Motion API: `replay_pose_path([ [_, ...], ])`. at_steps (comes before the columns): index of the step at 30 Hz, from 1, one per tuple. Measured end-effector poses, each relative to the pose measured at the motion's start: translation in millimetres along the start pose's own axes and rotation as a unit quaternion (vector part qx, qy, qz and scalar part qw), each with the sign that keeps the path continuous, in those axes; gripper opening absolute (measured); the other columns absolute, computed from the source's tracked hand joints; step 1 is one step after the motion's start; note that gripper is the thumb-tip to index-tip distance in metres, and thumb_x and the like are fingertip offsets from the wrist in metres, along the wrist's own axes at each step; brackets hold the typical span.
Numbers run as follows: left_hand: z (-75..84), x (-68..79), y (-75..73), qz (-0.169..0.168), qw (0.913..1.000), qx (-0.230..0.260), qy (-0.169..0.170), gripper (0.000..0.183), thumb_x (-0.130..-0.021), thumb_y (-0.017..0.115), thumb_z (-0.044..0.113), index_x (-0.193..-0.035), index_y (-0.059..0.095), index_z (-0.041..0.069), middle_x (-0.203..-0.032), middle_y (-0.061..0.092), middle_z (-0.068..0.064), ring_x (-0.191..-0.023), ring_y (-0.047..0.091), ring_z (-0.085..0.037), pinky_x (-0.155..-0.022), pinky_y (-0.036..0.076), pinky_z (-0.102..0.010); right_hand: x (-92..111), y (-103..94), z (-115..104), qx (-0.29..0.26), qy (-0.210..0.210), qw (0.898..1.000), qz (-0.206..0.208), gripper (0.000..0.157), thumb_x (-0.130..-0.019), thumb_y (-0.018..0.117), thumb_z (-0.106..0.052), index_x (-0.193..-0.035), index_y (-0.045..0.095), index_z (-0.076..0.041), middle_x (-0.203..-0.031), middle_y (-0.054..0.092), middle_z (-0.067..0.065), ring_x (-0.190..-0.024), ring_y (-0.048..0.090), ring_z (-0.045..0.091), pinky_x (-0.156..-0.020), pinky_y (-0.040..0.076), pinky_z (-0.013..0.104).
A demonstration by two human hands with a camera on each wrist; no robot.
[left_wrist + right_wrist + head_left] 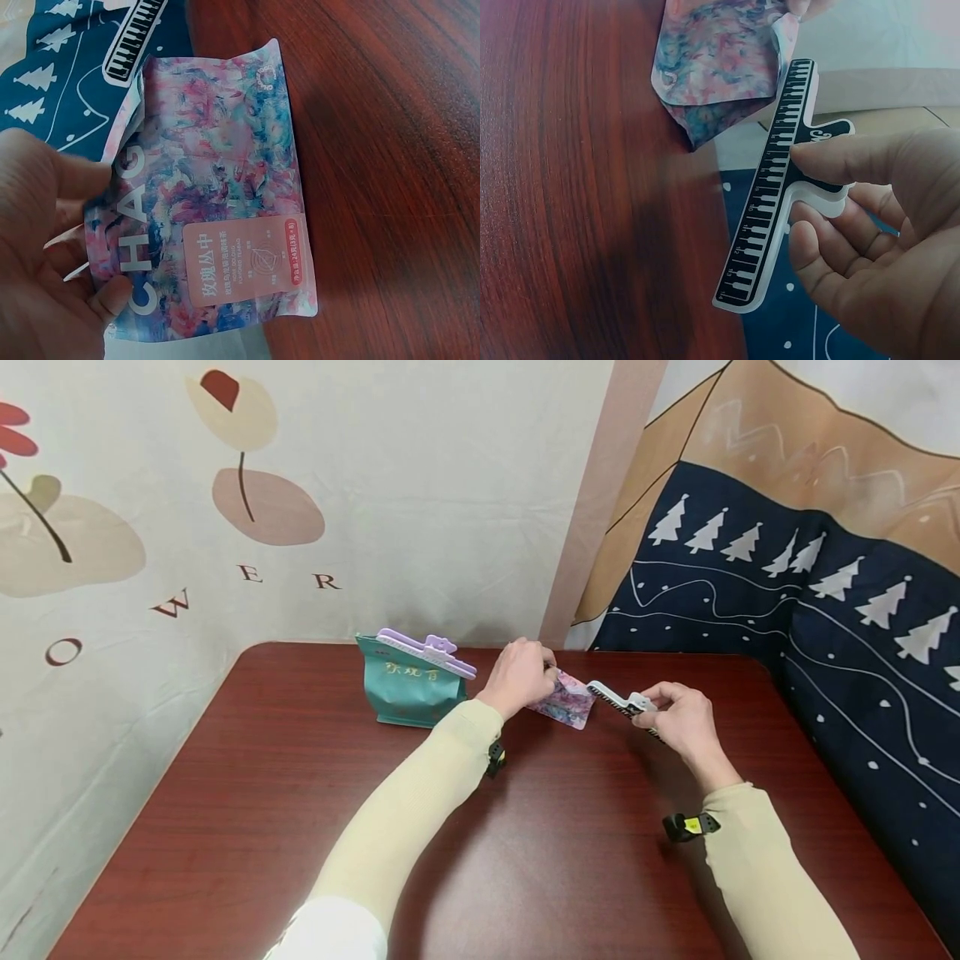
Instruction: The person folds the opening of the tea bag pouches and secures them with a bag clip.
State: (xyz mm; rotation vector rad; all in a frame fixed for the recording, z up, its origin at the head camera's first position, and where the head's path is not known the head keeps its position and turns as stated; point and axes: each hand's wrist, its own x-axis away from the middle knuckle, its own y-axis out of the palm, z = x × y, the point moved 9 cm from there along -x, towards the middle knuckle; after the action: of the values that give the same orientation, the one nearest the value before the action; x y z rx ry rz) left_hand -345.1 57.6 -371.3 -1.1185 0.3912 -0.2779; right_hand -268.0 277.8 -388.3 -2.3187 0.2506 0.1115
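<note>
My left hand (517,677) grips a pink and blue tea bag pouch (567,702) along its top edge. In the left wrist view, large white letters run beside my thumb and fingers on the front of the pouch (217,165), and the top looks folded at one corner. A long sealing clip (761,195) with a black and white piano-key print is pinched by its handle between the thumb and fingers of my right hand (684,718). One end of this clip (613,696) points toward the pouch, close to its right side.
Left of my left hand, a green bag (408,692) stands upright on the dark red wooden table (300,777). A purple clip (435,656) lies across its top. Behind the table hangs a printed pale cloth (435,510), with a navy tree-patterned cloth (885,693) along the right.
</note>
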Motion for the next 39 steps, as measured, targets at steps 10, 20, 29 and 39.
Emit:
replay_pose_path([
  [10, -1.2, 0.9, 4.4, -0.007, 0.9999, 0.007, -0.011, 0.045, -0.085, 0.080, 0.054, -0.105, 0.080, 0.014, -0.099, 0.069, -0.001, -0.099, 0.054, -0.018, -0.090, 0.047, -0.034, -2.3, 1.1, 5.2, -0.002, 0.010, 1.000, -0.006, 0.026, -0.077, 0.084, -0.002, -0.102, 0.078, 0.001, -0.087, 0.073, 0.018, -0.085, 0.060, 0.029, -0.065, 0.045, 0.032],
  [20, 2.3, -0.2, 4.2, 0.006, 0.9996, -0.028, -0.002, 0.046, -0.080, 0.086, 0.053, -0.103, 0.079, 0.014, -0.100, 0.072, -0.001, -0.096, 0.054, -0.018, -0.093, 0.045, -0.035, -1.1, 3.3, 8.2, -0.011, 0.034, 0.999, -0.028, 0.027, -0.079, 0.084, -0.005, -0.104, 0.078, 0.001, -0.087, 0.075, 0.015, -0.083, 0.061, 0.027, -0.060, 0.049, 0.029],
  [29, 3.2, 0.3, 5.3, 0.013, 0.9995, -0.028, -0.011, 0.045, -0.079, 0.086, 0.054, -0.102, 0.079, 0.015, -0.099, 0.072, 0.000, -0.095, 0.054, -0.017, -0.092, 0.044, -0.034, 0.2, 5.1, 7.4, -0.005, 0.036, 0.998, -0.042, 0.026, -0.078, 0.086, -0.005, -0.102, 0.079, 0.001, -0.083, 0.075, 0.013, -0.079, 0.060, 0.023, -0.058, 0.049, 0.029],
  [39, 5.1, -0.1, 4.6, 0.022, 0.9993, -0.032, 0.001, 0.044, -0.079, 0.087, 0.053, -0.097, 0.079, 0.014, -0.096, 0.073, 0.000, -0.093, 0.056, -0.019, -0.089, 0.044, -0.034, 0.7, 6.4, 5.7, 0.010, 0.022, 0.999, -0.039, 0.026, -0.075, 0.088, -0.005, -0.098, 0.080, 0.001, -0.082, 0.076, 0.013, -0.079, 0.062, 0.025, -0.060, 0.048, 0.030],
])
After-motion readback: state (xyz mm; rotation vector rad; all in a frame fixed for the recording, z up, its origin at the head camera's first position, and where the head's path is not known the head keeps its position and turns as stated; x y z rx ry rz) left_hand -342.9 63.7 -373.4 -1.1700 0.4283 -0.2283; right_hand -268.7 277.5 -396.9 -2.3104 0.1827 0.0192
